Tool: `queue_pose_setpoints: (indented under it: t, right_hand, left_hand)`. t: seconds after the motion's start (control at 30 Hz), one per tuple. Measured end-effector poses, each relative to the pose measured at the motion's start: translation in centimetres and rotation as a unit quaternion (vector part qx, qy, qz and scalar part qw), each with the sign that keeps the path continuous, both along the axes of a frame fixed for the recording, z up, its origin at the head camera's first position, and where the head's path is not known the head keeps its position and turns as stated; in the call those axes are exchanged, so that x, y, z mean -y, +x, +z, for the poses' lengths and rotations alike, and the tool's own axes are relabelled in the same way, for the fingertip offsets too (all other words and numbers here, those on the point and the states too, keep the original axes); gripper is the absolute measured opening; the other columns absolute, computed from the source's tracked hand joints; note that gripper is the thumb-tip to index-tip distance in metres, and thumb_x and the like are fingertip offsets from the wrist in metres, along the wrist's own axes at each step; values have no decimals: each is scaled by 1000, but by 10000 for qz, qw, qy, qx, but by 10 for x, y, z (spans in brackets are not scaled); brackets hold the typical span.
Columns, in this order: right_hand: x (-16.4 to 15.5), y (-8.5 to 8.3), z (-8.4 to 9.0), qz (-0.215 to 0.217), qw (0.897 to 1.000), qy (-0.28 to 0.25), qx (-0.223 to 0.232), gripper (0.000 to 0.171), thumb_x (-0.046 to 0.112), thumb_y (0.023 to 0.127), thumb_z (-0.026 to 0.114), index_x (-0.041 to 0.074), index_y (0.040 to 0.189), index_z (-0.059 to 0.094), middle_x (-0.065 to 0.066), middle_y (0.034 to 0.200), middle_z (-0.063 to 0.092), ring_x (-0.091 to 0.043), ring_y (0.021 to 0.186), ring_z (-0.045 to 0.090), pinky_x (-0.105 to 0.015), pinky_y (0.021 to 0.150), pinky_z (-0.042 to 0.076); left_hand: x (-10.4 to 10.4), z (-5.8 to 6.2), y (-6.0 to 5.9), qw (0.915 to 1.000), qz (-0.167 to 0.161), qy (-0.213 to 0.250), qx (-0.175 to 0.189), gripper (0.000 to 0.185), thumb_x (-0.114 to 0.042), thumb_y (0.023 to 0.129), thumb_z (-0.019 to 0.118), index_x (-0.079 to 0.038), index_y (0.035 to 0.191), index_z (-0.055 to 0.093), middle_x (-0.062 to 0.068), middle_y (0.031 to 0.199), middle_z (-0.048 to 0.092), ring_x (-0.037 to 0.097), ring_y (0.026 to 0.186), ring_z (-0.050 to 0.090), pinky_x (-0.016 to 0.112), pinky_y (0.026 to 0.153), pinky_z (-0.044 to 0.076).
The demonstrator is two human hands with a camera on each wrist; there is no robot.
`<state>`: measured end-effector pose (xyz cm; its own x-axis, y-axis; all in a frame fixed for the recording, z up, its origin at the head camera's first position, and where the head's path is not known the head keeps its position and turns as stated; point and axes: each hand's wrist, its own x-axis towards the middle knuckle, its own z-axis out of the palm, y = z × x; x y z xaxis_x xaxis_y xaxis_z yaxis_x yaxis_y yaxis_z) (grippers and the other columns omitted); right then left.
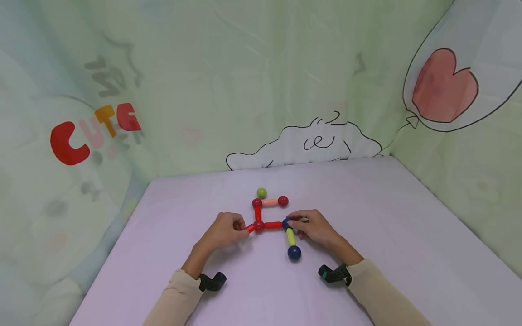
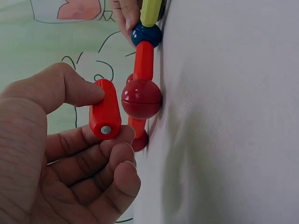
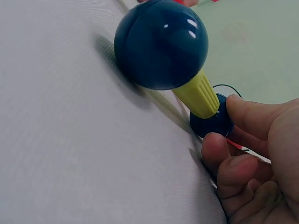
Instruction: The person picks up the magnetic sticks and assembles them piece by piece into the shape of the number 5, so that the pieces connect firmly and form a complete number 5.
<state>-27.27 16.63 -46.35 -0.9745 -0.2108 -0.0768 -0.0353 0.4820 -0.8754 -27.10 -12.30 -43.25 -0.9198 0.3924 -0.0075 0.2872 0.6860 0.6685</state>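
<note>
The left hand pinches a loose red rod just beside the red ball on the tabletop, while the right hand, fingers clamped, steadies the blue ball joining the yellow rod.

counter: pale lilac cloth surface, spreading under and around both hands.
backdrop: light green printed fabric, rising behind and to both sides of the hands.
red letters: "CUTE" print, far up and left of the left hand.
heart balloon: red heart in an outlined balloon, far up and right of the right hand.
white cartoon figure: outlined drawing, beyond the hands at the counter's far edge.
</note>
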Motion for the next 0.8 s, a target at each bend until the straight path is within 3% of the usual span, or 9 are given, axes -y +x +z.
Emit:
queue_pose_setpoints:
  t: [0.37,0.8]
  right_hand:
    - [-1,-1,-2,23,10000,-24,-72,30,27,87,68,16,114,67,-7,79,63,-23,59,57,-28,50,44]
    - [-1,-2,-1,104,9999,-78,-33,27,24,88,66,14,112,66,-6,82,63,-22,59,57,-28,48,43]
  left_hand:
    - [-23,1,11,9987,-463,-11,201,14,-24,77,73,-19,82,61,-4,77,60,16,73,56,27,62,51]
    - [-43,-7,20,9927,-1173,-107,248,14,-25,80,74,-21,84,62,-7,72,59,11,67,56,23,60,50]
